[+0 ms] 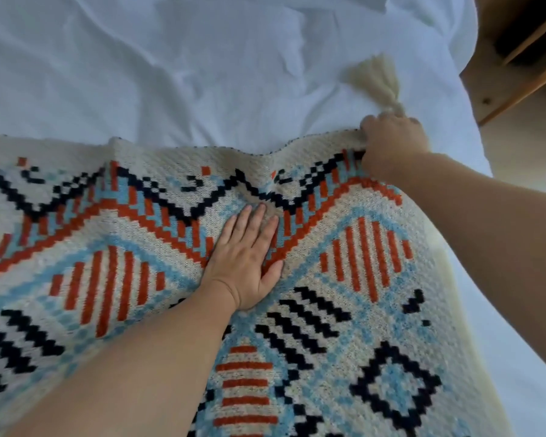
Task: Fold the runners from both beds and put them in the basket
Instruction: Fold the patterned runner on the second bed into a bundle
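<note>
The left hand (246, 257) presses flat, fingers straight, on the patterned runner (344, 310), while the right hand (391, 143) pinches its far corner beside the tassel (382, 80) on the white bed (171, 58).

A wooden shelf unit (522, 69) stands beside the rumpled white bedsheet (171, 58).

Bed (76, 74): white sheet (249, 89), creased and rumpled, fills the far part of the view and continues down the right side. Runner (375, 310) lies directly on it, spread over the near part. Knitted, cream ground; zigzags, stripes and diamonds in rust, light blue and black. Far edge buckles into a low ridge near the middle. Cream tassel (382, 80) at the far right corner lies on the sheet.
</note>
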Demonstrator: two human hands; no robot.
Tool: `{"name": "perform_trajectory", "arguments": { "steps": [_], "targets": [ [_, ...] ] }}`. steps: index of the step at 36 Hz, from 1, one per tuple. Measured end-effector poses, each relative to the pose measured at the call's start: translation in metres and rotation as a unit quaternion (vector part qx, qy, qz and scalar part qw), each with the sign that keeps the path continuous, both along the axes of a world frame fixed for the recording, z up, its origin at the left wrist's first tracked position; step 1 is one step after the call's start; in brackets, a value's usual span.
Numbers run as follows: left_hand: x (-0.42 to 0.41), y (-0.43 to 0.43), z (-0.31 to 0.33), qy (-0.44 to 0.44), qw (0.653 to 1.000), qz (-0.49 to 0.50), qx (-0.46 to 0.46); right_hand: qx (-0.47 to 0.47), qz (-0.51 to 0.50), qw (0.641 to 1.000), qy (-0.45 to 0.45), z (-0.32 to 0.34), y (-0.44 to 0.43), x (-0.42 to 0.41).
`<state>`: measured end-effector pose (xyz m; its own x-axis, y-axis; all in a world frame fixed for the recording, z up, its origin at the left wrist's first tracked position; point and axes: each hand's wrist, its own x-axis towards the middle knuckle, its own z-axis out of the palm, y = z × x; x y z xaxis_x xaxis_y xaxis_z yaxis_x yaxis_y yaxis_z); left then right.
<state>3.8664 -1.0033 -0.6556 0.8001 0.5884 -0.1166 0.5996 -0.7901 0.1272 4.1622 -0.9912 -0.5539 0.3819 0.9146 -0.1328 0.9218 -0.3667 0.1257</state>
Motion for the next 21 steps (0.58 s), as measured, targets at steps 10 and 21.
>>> {"name": "perform_trajectory", "arguments": {
  "steps": [10, 21],
  "targets": [
    [0.002, -0.005, 0.021, 0.022, 0.999, 0.014, -0.018, -0.047, -0.063, 0.997, 0.006, 0.036, -0.074, -0.007],
    [0.004, 0.006, 0.124, -0.091, 0.991, 0.066, -0.069, -0.054, -0.107, 0.992, 0.031, 0.069, -0.199, -0.048]
  ]
}}
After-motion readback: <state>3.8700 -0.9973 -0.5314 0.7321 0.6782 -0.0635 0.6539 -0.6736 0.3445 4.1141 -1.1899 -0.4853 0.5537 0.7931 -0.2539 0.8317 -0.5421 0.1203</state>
